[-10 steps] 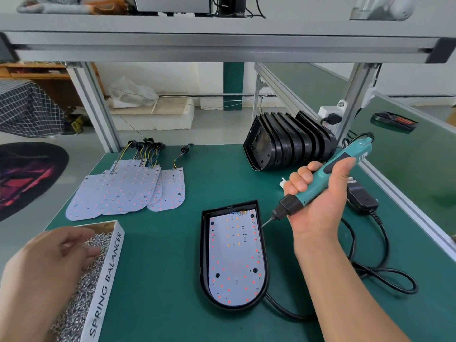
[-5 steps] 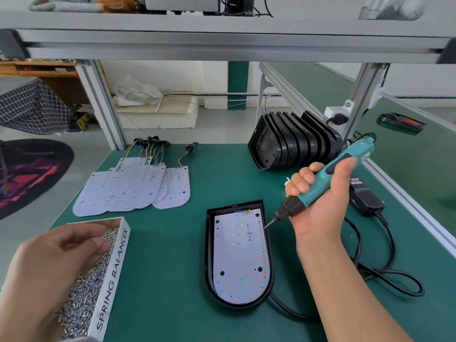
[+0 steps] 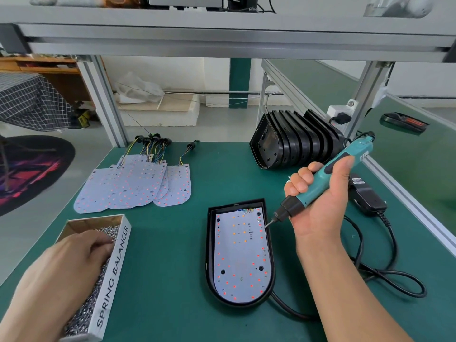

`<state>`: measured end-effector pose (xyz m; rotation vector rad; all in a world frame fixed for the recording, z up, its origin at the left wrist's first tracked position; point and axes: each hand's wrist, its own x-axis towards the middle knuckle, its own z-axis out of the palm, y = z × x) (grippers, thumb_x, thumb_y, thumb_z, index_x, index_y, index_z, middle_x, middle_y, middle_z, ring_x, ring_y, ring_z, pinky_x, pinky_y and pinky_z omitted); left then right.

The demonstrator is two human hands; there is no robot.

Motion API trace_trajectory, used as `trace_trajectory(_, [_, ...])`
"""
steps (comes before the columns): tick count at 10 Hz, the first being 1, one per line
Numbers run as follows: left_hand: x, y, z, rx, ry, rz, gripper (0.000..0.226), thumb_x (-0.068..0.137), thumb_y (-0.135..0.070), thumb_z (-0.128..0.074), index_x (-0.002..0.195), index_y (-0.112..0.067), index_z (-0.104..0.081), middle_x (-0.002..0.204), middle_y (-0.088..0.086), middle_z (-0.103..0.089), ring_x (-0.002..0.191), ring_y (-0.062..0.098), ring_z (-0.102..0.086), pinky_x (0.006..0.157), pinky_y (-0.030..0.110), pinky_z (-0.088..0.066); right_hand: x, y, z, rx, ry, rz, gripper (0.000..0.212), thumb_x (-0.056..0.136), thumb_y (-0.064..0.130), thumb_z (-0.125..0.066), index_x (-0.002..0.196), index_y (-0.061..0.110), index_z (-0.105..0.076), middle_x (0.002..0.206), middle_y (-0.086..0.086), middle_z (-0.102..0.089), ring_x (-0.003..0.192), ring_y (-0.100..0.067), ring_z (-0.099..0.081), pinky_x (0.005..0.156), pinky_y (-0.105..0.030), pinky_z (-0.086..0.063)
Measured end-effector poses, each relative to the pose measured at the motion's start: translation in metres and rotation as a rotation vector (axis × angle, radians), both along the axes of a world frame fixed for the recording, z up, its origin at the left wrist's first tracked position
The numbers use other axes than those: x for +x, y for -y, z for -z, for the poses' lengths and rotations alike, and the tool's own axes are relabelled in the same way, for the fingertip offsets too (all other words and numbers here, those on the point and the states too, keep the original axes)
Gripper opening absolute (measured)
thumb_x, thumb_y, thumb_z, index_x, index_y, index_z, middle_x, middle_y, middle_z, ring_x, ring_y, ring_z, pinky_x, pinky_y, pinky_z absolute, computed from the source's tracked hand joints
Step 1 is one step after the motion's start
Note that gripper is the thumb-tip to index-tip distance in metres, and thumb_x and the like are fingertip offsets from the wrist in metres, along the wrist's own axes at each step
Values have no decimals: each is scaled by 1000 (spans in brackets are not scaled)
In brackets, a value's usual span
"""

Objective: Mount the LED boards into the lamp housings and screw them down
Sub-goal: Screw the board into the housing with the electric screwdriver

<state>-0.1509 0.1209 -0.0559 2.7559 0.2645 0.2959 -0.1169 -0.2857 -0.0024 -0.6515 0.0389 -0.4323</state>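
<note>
Fetching a screw
LED board [image 3: 241,253] sits in lamp housing [image 3: 209,255] at 6 o'clock; right hand [image 3: 320,201] grips screwdriver [image 3: 328,183], ready at its edge; left hand [image 3: 74,262], 8 o'clock, digs in screw box [image 3: 116,267], perhaps pinching, I cannot tell.

Bright, even daylight, soft faint shadows, sharp focus, with wide-angle bending at the edges.

A checked cloth [image 3: 29,99] hangs at the far left above a round dark rug [image 3: 32,174] on the floor. Behind the bench [image 3: 172,243] lies a white foam block [image 3: 160,113].
</note>
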Motion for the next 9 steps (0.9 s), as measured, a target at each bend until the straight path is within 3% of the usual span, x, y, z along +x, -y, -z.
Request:
trace_trajectory(3, [-3,8,-1,-42,16,35,26,101,-33,-64,96,-57,-56,76,-21,-67,73,12,-63,67,39,-55,-1,0,0,3,-3,4,57,101,72,-49,83,18,-58,70,3,-45,56,-12,-43,53,-24,-41])
trace_trajectory(4, [-2,5,-2,-47,24,91,26,98,-37,-67,101,-61,-59,82,-22,-68,78,12,-65,68,39,-56,0,-1,0,3,-5,3,57,101,72,-50,83,18,-58,71,3,-45,56,-12,-43,53,-24,-41])
trace_trajectory(6, [-2,4,-1,-88,-9,56,20,94,-36,-72,91,-56,-69,71,-31,-70,67,8,-68,64,35,-58,0,0,1,9,-5,-7,57,100,72,-50,82,18,-59,70,4,-46,56,-12,-44,53,-24,-42])
trace_trajectory(8, [-3,6,-4,-146,138,39,10,97,-57,-64,93,-51,-71,69,-29,-68,62,10,-66,58,31,-52,1,0,2,16,-3,-6,57,101,72,-50,82,18,-59,69,4,-47,56,-11,-44,52,-24,-41])
trace_trajectory(9, [-2,0,0,-122,176,14,20,88,-68,-53,93,-56,-69,76,-38,-66,61,3,-64,56,27,-50,0,-1,1,18,-5,-12,57,100,72,-50,82,18,-58,69,4,-46,56,-11,-44,52,-24,-41])
